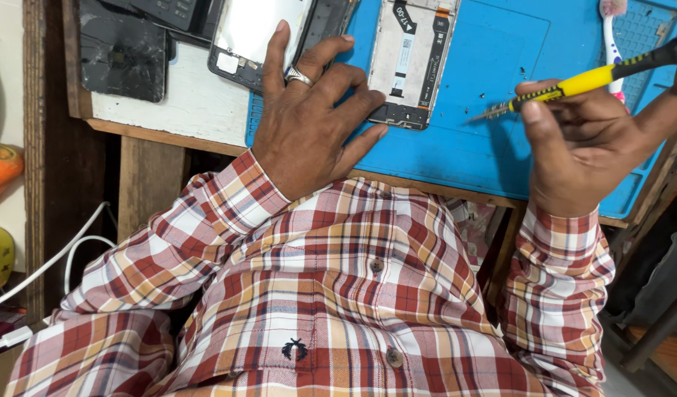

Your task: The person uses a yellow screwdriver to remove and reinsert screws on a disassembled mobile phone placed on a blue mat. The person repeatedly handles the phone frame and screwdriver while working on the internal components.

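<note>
Head view: hands working over an opened phone on a blue mat.
Left hand [309,121], fingers spread, is pressing the phone frame [410,62]; right hand [585,147] is pinching a yellow screwdriver [585,79].

The screwdriver [599,76] has a glossy yellow plastic handle with black ribbed grip and a metal tip. The mat [493,140] looks matt blue rubber (speckled with grit). At ten o'clock, worn wood table [154,132] edge; checked shirt [331,294] is woven cloth.

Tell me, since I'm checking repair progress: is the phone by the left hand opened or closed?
Opened: the phone lies coverless, internals exposed, beside the left hand.
</note>
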